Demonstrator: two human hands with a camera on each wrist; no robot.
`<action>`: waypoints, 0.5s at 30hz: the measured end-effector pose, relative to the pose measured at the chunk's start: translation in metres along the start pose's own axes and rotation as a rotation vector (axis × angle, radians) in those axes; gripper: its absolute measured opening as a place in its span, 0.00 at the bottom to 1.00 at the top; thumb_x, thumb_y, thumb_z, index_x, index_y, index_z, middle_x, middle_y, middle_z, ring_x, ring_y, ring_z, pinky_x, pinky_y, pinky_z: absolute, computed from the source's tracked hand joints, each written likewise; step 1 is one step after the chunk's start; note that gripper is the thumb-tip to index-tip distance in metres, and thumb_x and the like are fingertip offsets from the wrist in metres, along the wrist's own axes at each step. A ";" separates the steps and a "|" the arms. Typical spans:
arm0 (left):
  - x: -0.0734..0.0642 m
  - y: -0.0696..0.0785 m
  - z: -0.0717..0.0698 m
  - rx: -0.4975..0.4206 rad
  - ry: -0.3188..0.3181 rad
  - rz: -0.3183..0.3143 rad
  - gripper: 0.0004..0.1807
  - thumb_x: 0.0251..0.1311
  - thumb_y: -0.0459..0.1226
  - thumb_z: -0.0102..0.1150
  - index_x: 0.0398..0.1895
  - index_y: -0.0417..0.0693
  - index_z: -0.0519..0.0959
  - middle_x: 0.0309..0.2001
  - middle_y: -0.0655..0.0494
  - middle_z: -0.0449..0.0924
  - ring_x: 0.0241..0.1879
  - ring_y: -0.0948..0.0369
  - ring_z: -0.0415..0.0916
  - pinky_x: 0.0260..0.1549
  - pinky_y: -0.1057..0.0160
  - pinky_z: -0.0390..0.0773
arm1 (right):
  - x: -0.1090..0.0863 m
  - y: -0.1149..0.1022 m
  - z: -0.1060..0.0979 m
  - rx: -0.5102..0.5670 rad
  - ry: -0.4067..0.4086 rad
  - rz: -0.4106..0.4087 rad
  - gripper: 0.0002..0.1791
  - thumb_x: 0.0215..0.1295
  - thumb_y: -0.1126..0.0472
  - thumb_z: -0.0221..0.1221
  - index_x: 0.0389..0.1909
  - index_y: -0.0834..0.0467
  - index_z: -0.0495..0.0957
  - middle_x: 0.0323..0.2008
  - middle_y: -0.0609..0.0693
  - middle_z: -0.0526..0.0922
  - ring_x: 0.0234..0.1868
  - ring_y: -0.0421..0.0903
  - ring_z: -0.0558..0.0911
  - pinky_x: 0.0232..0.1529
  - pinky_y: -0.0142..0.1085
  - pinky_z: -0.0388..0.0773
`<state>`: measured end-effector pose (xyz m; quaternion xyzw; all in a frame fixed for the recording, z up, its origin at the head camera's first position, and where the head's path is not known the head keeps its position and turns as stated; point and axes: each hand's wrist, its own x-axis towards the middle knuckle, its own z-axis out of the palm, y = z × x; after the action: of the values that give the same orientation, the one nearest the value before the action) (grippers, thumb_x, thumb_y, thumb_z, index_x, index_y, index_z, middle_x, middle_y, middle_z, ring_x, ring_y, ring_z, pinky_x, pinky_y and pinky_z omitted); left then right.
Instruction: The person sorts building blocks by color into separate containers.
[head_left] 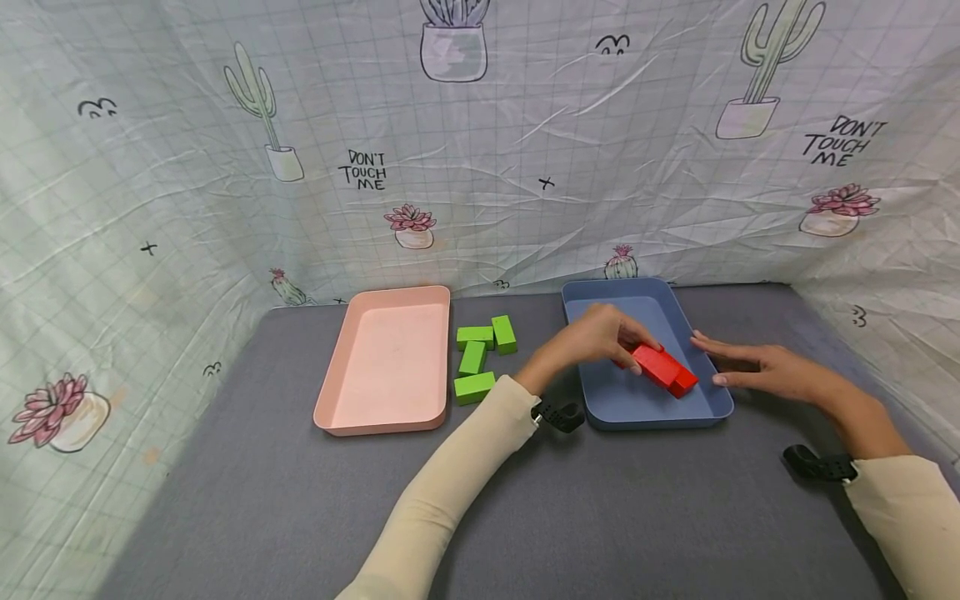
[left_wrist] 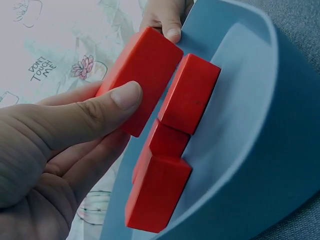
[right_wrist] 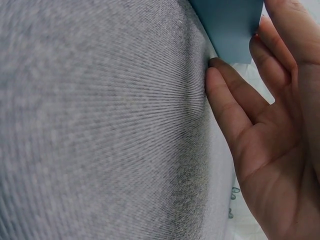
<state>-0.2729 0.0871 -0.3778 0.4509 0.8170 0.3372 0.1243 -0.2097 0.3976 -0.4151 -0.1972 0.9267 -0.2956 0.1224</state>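
Thumb and fingers of the left hand (head_left: 596, 335) pinch a red block (left_wrist: 145, 70) over the blue tray (head_left: 652, 423), where more red blocks (left_wrist: 171, 139) lie close together. The right hand (head_left: 772, 373) is at that tray's right wall, fingers extended, thumb apart; contact is unclear. Four green blocks (head_left: 474, 389) lie between it and the pink tray (head_left: 393, 367).

Soft, even light fills the sharp head view, with faint sheen on the creased sheet (head_left: 517, 133) beyond the left hand (head_left: 598, 335) and right hand (head_left: 787, 372). Diffuse shadows darken the gray table (head_left: 645, 517) near both. The left wrist view shows clear red blocks (left_wrist: 187, 95) beside the left hand, the sheet behind it washed out. The right wrist view shades the right hand's palm; the table blurs away from it.
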 end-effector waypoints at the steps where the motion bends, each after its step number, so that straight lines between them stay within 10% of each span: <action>1: 0.001 0.000 0.000 0.006 -0.007 -0.004 0.22 0.49 0.33 0.79 0.51 0.49 0.89 0.46 0.60 0.89 0.37 0.79 0.80 0.36 0.78 0.78 | 0.000 0.000 0.000 0.003 0.000 0.001 0.38 0.71 0.49 0.63 0.78 0.49 0.62 0.77 0.59 0.58 0.73 0.72 0.59 0.62 0.74 0.58; 15: 0.009 -0.002 0.005 0.100 -0.031 0.004 0.22 0.51 0.36 0.79 0.52 0.53 0.88 0.47 0.63 0.89 0.37 0.74 0.79 0.34 0.77 0.76 | 0.001 0.002 0.001 -0.008 0.004 -0.004 0.38 0.71 0.49 0.63 0.78 0.48 0.61 0.77 0.61 0.59 0.73 0.72 0.59 0.61 0.75 0.59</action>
<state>-0.2765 0.0957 -0.3816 0.4636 0.8299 0.2890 0.1137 -0.2109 0.3975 -0.4174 -0.1992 0.9276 -0.2927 0.1192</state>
